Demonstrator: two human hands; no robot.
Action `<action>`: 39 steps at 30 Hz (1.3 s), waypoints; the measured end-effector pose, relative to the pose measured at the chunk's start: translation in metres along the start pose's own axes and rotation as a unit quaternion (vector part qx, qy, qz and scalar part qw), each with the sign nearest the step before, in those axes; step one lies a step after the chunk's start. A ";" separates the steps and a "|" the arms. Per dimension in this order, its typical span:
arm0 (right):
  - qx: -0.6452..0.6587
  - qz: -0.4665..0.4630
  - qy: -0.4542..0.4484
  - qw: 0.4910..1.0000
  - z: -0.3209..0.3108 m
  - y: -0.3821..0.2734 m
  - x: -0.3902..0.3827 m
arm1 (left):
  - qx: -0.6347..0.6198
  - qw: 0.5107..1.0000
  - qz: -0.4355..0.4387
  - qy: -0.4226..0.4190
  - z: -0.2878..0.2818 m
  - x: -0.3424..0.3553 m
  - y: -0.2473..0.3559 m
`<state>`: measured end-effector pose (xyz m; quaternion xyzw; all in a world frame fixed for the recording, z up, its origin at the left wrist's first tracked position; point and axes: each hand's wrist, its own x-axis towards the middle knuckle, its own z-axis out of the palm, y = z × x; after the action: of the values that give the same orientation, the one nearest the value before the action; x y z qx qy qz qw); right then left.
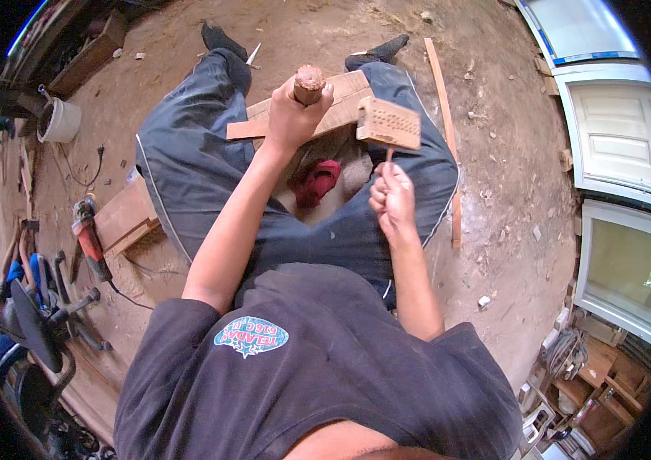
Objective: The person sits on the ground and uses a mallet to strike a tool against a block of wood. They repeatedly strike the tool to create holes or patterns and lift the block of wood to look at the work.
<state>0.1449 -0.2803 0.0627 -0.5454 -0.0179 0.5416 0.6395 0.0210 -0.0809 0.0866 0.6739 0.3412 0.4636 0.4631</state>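
My left hand (292,121) is wrapped round the thick wooden handle of a chisel (309,83), held upright with its battered end toward me. The blade is hidden below my fist. Under it, a light wooden board (346,98) lies across between my lower legs. A narrower strip of wood (245,129) sticks out at its left end. In my right hand (393,199) is the thin handle of a wooden mallet (389,123). Its blocky head, pitted with small dents, is raised to the right of the chisel, apart from it, above my right leg.
Between my thighs lies a dark red cloth (316,182). A long wooden strip (446,130) rests on the dirt floor at right. To the left are an angle grinder (91,239) with its cord, planks (124,215) and a white bucket (61,121). White door panels (620,126) line the right side.
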 end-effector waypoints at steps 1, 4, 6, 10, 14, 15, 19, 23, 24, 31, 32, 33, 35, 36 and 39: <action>0.024 -0.030 -0.022 0.999 -0.002 -0.007 0.002 | 0.008 1.000 0.010 -0.004 0.000 0.001 -0.001; -0.069 -0.079 0.026 0.994 0.001 -0.006 0.003 | 0.020 1.000 0.011 -0.006 -0.001 0.001 0.000; -0.156 -0.038 -0.012 0.987 -0.016 -0.018 -0.001 | 0.026 1.000 0.001 -0.001 -0.001 0.001 0.001; -0.073 -0.042 0.024 0.996 -0.017 -0.013 0.002 | 0.021 1.000 0.011 0.007 -0.001 0.001 -0.001; -0.073 -0.044 0.023 0.996 -0.026 -0.017 -0.012 | 0.021 1.000 0.010 -0.005 0.000 -0.003 0.002; -0.144 -0.054 0.012 0.988 -0.025 -0.020 -0.016 | 0.022 1.000 0.003 -0.011 -0.001 -0.001 0.003; -0.312 -0.183 0.001 0.932 -0.004 -0.041 -0.035 | 0.032 0.999 0.003 -0.010 -0.004 0.000 0.005; -0.188 -0.284 -0.075 0.937 0.045 -0.097 -0.067 | -0.012 0.998 0.060 -0.004 0.007 0.001 0.007; -0.164 -0.242 -0.103 0.951 0.054 -0.107 -0.074 | -0.005 0.998 0.058 -0.018 0.007 0.000 0.009; -0.419 -0.184 -0.100 0.884 0.073 -0.113 -0.068 | -0.003 0.993 0.106 -0.056 0.017 -0.003 -0.011; -0.452 -0.258 -0.065 0.851 0.076 -0.116 -0.069 | 0.096 0.982 0.154 -0.052 0.016 -0.002 -0.010; -0.458 -0.258 -0.061 0.848 0.080 -0.123 -0.076 | 0.088 0.983 0.153 -0.050 0.016 0.000 0.006; -0.360 -0.351 0.004 0.864 0.096 -0.131 -0.094 | -0.016 0.997 0.031 -0.066 0.011 -0.001 0.025; -0.340 -0.345 -0.010 0.875 0.094 -0.133 -0.097 | -0.019 0.995 0.079 -0.054 0.008 0.001 0.023; -0.543 -0.489 0.029 0.681 0.083 -0.101 -0.072 | 0.008 0.995 0.063 -0.072 0.005 -0.003 0.008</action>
<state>0.1326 -0.2570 0.2091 -0.7261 -0.5549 0.0304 0.4049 0.0252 -0.0878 0.0921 0.7291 0.2674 0.4397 0.4511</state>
